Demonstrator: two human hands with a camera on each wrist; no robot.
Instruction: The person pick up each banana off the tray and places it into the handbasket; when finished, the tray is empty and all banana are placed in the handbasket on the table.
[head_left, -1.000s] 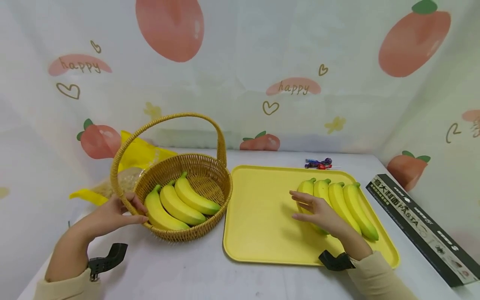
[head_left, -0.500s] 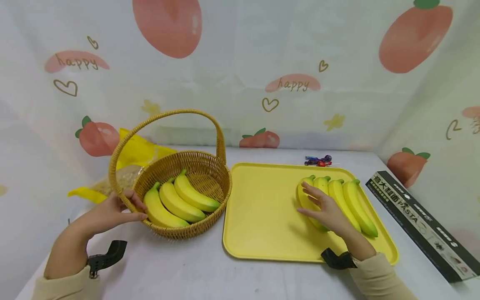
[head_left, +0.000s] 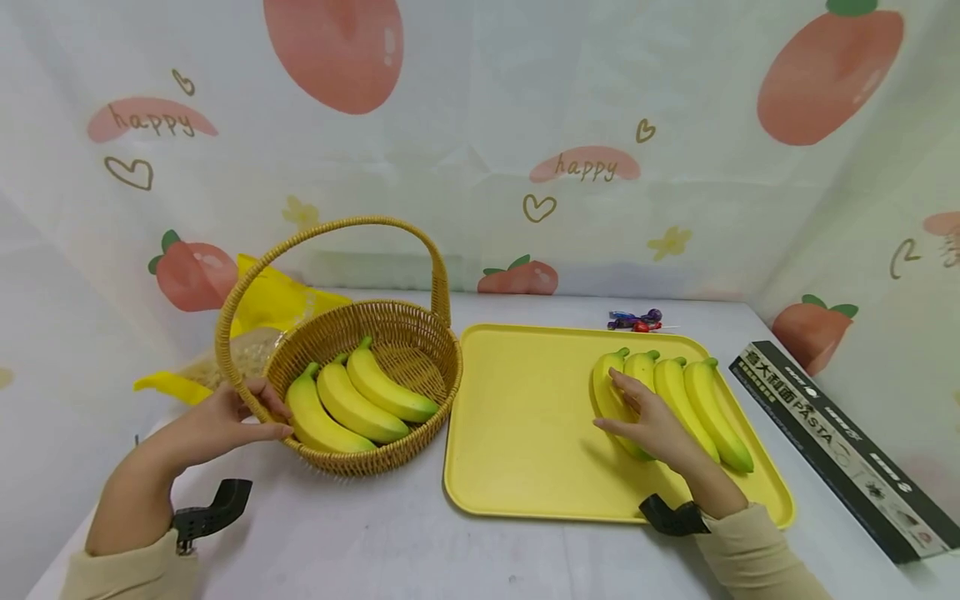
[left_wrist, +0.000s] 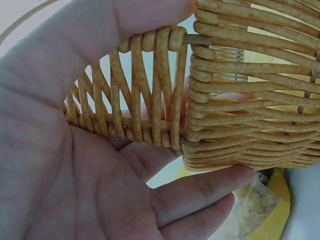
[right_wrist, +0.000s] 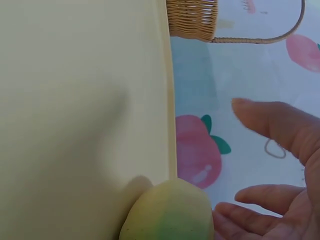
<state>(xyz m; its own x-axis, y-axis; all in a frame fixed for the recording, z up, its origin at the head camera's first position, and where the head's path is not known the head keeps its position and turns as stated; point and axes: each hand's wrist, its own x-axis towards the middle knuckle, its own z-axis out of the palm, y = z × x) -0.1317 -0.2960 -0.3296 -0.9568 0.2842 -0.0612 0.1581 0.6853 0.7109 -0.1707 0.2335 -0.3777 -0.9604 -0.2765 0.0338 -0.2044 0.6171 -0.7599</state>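
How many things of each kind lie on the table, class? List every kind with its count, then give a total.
Bananas: 7 (3 in the basket, 4 on the tray)
Basket: 1
Tray: 1
Pasta box: 1
Yellow bag: 1
Candy bunch: 1
Total: 12

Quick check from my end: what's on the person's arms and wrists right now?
Both hands are bare. The left hand and right hand come out of pale cream long sleeves. A black wrist mount with a hooked arm sits at each cuff. No gloves or rings show.
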